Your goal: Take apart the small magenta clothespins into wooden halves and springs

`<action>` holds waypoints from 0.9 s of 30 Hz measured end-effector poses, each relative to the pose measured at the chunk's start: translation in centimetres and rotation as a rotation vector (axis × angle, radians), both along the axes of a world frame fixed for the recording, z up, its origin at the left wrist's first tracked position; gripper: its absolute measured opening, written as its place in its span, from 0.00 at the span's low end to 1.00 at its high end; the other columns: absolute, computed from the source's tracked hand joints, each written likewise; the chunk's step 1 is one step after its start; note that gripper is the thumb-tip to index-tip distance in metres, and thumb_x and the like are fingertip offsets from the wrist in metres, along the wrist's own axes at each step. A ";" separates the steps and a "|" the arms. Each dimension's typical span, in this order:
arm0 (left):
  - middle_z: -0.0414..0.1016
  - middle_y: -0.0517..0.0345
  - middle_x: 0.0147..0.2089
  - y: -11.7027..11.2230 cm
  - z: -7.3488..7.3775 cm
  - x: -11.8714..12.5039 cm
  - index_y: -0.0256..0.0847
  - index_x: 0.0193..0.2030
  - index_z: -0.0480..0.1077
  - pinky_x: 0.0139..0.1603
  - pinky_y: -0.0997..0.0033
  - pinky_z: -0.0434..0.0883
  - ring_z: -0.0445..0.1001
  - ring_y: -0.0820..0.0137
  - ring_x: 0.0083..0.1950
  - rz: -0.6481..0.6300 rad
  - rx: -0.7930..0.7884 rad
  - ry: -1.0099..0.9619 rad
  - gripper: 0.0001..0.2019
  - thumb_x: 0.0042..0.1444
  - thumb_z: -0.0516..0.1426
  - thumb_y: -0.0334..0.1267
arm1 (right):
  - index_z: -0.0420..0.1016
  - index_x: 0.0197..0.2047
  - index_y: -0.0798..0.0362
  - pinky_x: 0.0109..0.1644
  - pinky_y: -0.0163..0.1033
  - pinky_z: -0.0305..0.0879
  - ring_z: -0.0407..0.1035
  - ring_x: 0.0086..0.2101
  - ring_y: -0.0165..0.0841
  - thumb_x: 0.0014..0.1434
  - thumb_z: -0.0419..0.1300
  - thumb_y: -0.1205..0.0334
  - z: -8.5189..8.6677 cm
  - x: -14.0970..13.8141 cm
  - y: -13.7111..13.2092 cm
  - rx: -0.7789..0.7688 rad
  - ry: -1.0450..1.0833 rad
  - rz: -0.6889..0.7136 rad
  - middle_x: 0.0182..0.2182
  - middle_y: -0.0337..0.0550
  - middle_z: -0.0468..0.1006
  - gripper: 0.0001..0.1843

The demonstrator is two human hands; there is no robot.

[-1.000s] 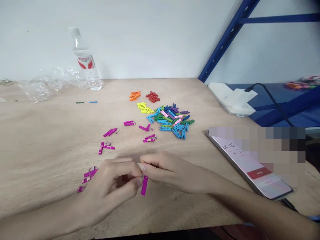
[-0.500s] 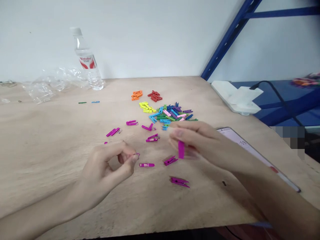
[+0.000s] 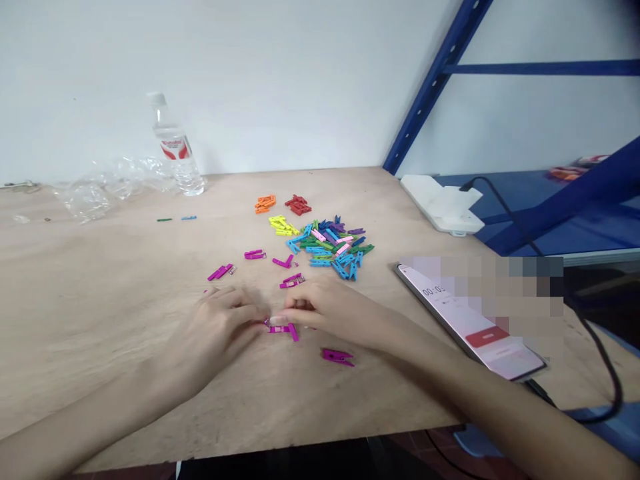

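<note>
In the head view, your left hand [image 3: 220, 327] and right hand [image 3: 327, 310] are close together toward the front edge of the desk [image 3: 250, 407]. Your left fingers curl at a small magenta plastic piece [image 3: 266, 323]; your right thumb and index finger stand near each other beside it. Overlap hides whether either set grips it; I cannot tell. Flat magenta plastic strips [image 3: 293, 332] lie just below the fingertips, apparently placed within both hands' reach. A magenta plastic clothespin [image 3: 338, 357] lies nearer the front edge. Toward the back edge, orange clothespins [image 3: 265, 203] and red clothespins [image 3: 299, 205] lie apart from a mixed-colour heap [image 3: 330, 248], seemingly parted by colour for easy telling.
</note>
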State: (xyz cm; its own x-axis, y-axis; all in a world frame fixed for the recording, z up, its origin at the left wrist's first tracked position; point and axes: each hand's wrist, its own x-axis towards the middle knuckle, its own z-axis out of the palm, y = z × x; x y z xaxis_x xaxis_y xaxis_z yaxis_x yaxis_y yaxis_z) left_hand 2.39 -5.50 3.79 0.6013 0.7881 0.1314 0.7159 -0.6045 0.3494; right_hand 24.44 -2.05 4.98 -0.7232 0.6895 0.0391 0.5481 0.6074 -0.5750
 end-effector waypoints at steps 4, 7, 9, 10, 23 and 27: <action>0.73 0.56 0.46 -0.3 -0.2 -0.3 0.46 0.48 0.71 0.47 0.59 0.70 0.72 0.64 0.45 0.005 0.000 0.011 0.11 0.63 0.51 0.38 | 0.68 0.25 0.55 0.30 0.34 0.50 0.60 0.25 0.27 0.63 0.52 0.50 0.0 0.0 0.2 0.103 -0.021 0.000 0.21 0.35 0.68 0.21; 0.70 0.55 0.49 -1.0 -0.2 -0.2 0.47 0.51 0.69 0.48 0.61 0.70 0.71 0.65 0.47 0.005 -0.003 -0.043 0.12 0.63 0.52 0.38 | 0.70 0.28 0.54 0.33 0.34 0.55 0.64 0.29 0.30 0.65 0.50 0.51 1.2 0.8 -0.3 0.129 -0.047 -0.035 0.26 0.39 0.72 0.19; 0.67 0.53 0.49 -1.4 -0.4 0.3 0.47 0.54 0.67 0.47 0.62 0.71 0.70 0.66 0.46 -0.005 -0.015 -0.088 0.14 0.62 0.52 0.40 | 0.72 0.32 0.53 0.36 0.36 0.59 0.66 0.33 0.32 0.63 0.53 0.53 1.9 1.7 -1.1 0.149 -0.073 -0.060 0.31 0.40 0.74 0.15; 0.66 0.53 0.49 -1.5 -0.5 0.7 0.47 0.54 0.67 0.46 0.62 0.71 0.70 0.66 0.44 -0.011 -0.027 -0.110 0.14 0.62 0.52 0.41 | 0.72 0.35 0.53 0.39 0.37 0.61 0.67 0.36 0.34 0.61 0.56 0.52 2.1 2.1 -1.7 0.174 -0.086 -0.065 0.35 0.42 0.75 0.13; 0.68 0.56 0.43 1.7 -1.1 5.1 0.41 0.42 0.71 0.47 0.64 0.69 0.70 0.67 0.44 -0.157 -0.058 -0.194 0.09 0.64 0.49 0.35 | 0.68 0.55 0.48 0.60 0.48 0.60 0.61 0.56 0.38 0.64 0.51 0.67 -4.1 5.8 -8.5 0.402 -0.048 -0.147 0.54 0.44 0.70 0.17; 0.67 0.54 0.43 2.3 -1.4 7.4 0.40 0.42 0.71 0.48 0.64 0.69 0.69 0.67 0.45 -0.185 -0.035 -0.208 0.10 0.64 0.49 0.35 | 0.69 0.55 0.45 0.56 0.46 0.65 0.62 0.55 0.36 0.64 0.49 0.68 -4.2 6.4 -9.7 0.343 0.042 -0.205 0.53 0.44 0.71 0.18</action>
